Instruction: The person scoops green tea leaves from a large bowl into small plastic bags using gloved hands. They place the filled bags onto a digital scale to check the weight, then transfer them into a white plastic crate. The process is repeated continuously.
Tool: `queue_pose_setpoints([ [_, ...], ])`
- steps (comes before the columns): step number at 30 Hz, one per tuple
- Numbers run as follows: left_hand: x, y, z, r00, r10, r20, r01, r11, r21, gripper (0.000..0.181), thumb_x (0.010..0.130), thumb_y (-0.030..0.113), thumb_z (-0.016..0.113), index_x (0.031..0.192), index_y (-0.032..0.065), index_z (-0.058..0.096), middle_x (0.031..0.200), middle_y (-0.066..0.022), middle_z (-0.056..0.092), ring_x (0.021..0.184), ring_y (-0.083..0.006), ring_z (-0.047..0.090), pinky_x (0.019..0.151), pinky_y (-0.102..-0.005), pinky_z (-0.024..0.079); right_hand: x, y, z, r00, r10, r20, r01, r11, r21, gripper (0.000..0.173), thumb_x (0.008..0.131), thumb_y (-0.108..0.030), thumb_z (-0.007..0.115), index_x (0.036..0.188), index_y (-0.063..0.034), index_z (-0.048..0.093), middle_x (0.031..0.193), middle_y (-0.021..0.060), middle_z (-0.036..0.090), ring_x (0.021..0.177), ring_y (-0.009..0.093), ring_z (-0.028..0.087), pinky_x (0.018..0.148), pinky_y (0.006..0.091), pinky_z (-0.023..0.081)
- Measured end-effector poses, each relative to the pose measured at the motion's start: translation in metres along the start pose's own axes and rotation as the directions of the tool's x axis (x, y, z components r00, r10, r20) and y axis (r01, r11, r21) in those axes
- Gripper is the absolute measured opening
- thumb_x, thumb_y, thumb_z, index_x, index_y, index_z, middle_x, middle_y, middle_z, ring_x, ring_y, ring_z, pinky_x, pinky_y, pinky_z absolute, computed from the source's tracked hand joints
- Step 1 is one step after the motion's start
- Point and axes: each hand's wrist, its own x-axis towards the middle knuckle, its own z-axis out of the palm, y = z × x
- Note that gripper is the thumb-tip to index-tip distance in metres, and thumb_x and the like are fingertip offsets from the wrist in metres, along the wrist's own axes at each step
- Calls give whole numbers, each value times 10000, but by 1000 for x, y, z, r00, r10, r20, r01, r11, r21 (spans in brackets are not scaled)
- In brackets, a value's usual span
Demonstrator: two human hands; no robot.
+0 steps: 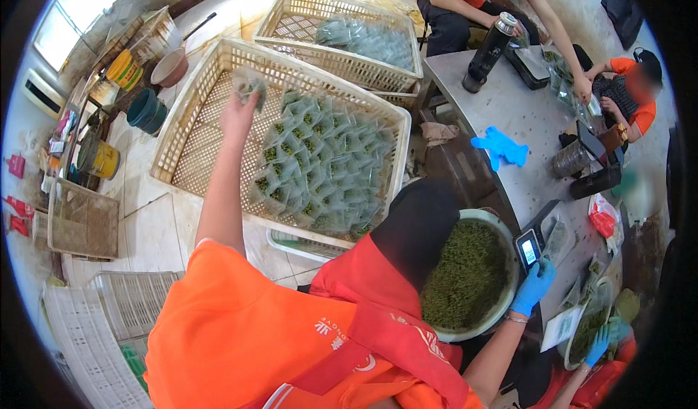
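Note:
My bare left hand (240, 114) is over the large cream plastic crate (218, 49), its fingers closed on a small clear bag (252, 84) with green contents. Beside it, many similar filled bags (327, 163) stand packed in rows in the crate. My right hand (534, 286), in a blue glove, is at the near edge of a digital scale (528, 250) on the metal table. A clear bag (557, 240) lies on the scale's pan close to the fingertips; whether they grip it cannot be told. A round basin (463, 278) of small green pieces stands left of that hand.
A second crate (338, 0) with bags is behind. On the metal table (463, 82) are a blue glove (500, 146), a black flask (488, 52) and another scale (529, 68). Co-workers sit beyond it and at lower right. Buckets (147, 112) and stacked crates (82, 332) stand at left.

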Motion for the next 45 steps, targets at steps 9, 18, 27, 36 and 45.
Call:
queue_pose_setpoints([
  [9,24,-23,81,977,-160,140,133,973,186,504,793,439,557,1167,103,513,1035,-171,624,971,-364,583,828,-435,440,-32,-30,-24,894,444,51,-411,772,485,137,850,-21,561,981,10,582,884,54,583,626,105,512,560,242,455],
  [18,28,-51,130,929,-20,369,38,998,-43,725,738,301,616,1353,36,338,1361,-201,387,1243,-344,387,1009,-415,323,-81,-56,-43,793,567,223,-545,498,674,174,808,59,532,966,17,592,916,100,608,745,174,590,699,279,510],
  [27,-125,129,110,727,593,346,-385,769,-510,259,802,88,587,1059,69,614,1048,-100,632,1005,-219,589,884,-313,438,-70,-90,-28,753,498,430,-599,250,761,157,807,-11,585,964,-3,583,845,88,613,635,147,587,597,268,517],
  [36,-335,297,100,53,995,82,-396,97,-913,129,770,124,629,890,79,640,784,-90,653,700,-257,637,615,-344,508,-75,-94,-50,814,378,440,-519,813,263,251,857,-147,579,1081,-34,582,850,109,648,608,181,624,543,289,499],
  [45,-372,301,103,-4,877,480,-250,464,-850,163,816,127,610,960,54,635,879,-76,665,745,-163,654,676,-279,512,24,-67,-23,950,264,168,-218,944,-250,532,784,-4,436,1298,-138,431,1349,183,391,896,366,599,759,429,495],
])
